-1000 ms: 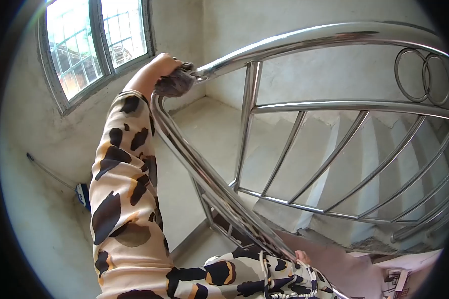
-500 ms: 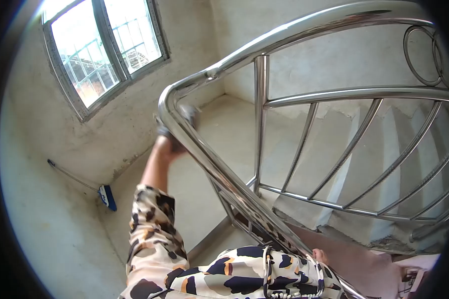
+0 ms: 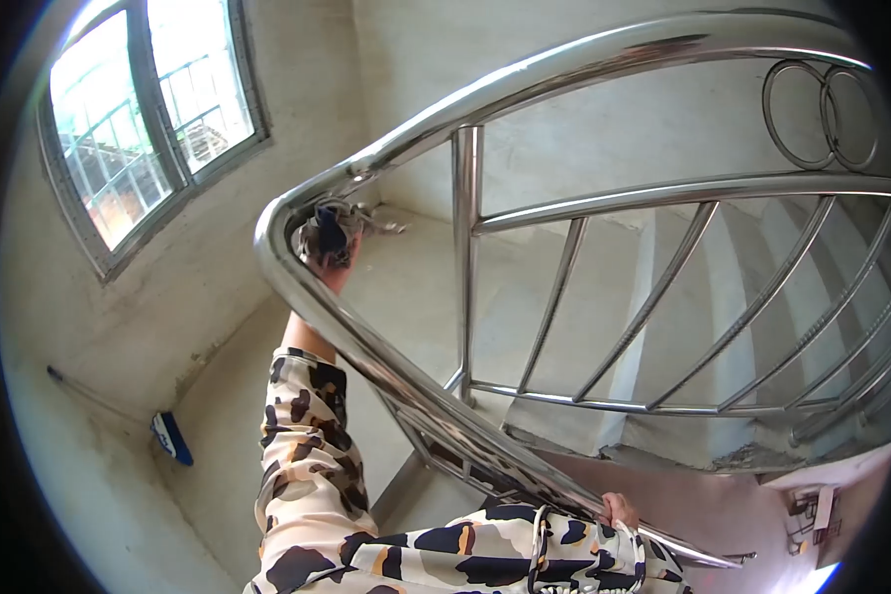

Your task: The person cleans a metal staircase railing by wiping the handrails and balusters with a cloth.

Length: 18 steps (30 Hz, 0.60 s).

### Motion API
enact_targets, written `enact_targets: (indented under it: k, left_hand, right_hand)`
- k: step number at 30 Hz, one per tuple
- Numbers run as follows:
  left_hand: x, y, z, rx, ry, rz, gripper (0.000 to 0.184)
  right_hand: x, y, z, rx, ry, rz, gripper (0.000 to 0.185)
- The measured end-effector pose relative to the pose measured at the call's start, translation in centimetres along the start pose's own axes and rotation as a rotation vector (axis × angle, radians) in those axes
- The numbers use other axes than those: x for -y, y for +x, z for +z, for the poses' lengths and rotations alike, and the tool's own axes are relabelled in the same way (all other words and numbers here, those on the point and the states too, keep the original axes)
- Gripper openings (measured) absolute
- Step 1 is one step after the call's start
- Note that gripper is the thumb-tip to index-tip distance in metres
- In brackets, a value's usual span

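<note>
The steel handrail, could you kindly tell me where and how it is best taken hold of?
Probably the steel handrail along its straight run between the bend and the right hand, palm from above: it is rounded and bare on top there.

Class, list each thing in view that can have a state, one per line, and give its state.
Left hand: closed on the cloth
Cloth: crumpled, inside the handrail's bend
Right hand: at the lower handrail, grip unclear
Metal handrail: shiny
Window: daylit, latching unclear
Long-handled cleaning tool: tilted, head down
</note>
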<state>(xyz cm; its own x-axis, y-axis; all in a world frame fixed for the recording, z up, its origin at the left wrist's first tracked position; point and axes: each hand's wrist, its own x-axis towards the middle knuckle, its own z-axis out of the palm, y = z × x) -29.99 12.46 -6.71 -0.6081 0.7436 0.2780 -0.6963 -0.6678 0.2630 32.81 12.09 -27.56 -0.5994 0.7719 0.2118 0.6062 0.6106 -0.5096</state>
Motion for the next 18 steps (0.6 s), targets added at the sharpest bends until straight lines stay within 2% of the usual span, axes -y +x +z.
enact_targets:
  k: [2,3,5,6,8,9,10,12,14,15,16,18]
  left_hand:
    - [0.3,1.2,-0.2,0.242,0.238,0.064,0.035]
    - [0.4,3.0,-0.5,0.258,0.231,0.063,0.035]
    - [0.9,6.9,-1.7,0.437,0.152,-0.069,0.037]
    - [1.3,7.5,-0.9,0.451,0.142,-0.064,0.037]
    - [3.0,8.1,0.2,0.487,-0.035,-0.201,0.039]
    - [4.1,8.4,0.2,0.336,-0.023,-0.202,0.039]
    - [5.4,8.5,1.7,0.583,-0.222,-0.411,0.037]
    - [8.3,11.1,0.8,0.712,-0.167,-0.305,0.034]
    - [9.0,11.4,1.6,0.540,-0.184,-0.396,0.029]
    - [8.6,12.3,0.7,0.434,0.049,-0.235,0.025]
    - [8.3,11.9,0.7,0.421,0.050,-0.228,0.025]
    - [7.7,10.2,1.1,0.517,-0.176,-0.183,0.026]
  right_hand:
    - [-0.6,-0.4,0.3,-0.001,-0.018,0.009,0.039]
    - [-0.9,-0.5,0.5,0.030,-0.013,0.040,0.039]
    - [-1.2,-0.7,0.5,0.110,-0.003,0.105,0.036]
    - [-2.0,-0.7,1.0,0.096,-0.013,0.101,0.036]
    - [-4.6,-1.1,2.7,0.083,-0.050,0.135,0.023]
    - [-7.7,-2.0,4.5,0.015,0.046,0.103,0.016]
    - [-8.0,-2.1,4.3,0.026,0.030,0.107,0.016]
    - [-7.3,-0.9,3.8,0.069,0.004,0.135,0.017]
    - [-5.6,0.4,2.7,0.098,-0.009,0.146,0.018]
    - [-4.8,0.7,2.4,0.109,-0.011,0.154,0.018]
    - [-4.4,0.9,2.2,0.117,-0.018,0.153,0.019]
    - [-4.4,0.9,2.5,0.126,-0.015,0.144,0.020]
